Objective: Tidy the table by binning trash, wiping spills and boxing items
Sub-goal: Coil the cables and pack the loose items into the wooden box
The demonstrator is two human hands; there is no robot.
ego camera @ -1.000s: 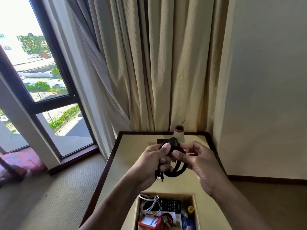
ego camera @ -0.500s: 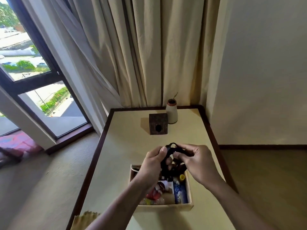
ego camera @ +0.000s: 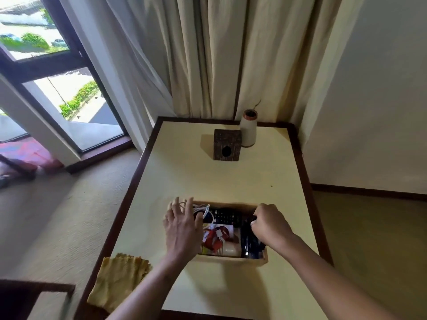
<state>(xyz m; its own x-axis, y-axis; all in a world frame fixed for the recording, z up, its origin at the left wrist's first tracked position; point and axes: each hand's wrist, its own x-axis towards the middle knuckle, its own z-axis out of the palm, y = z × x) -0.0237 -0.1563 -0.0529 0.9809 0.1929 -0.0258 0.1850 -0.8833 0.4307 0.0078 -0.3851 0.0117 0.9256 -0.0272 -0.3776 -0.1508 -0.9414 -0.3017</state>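
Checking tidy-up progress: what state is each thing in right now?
Box: open, filled, on table.
Black cable: in box, gripped by right hand.
Left hand: open, fingers spread over box.
Remote: lying in box.
Yellow cloth: crumpled, overhanging table edge.
Vase: upright.
Wooden cube: upright.

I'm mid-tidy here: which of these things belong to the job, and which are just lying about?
In the job: box; black cable, gripped by the right hand; white cable; remote control; yellow cloth; left hand, spread over the box's left side.

Lying about: dark cube with a hole; white vase; curtain.
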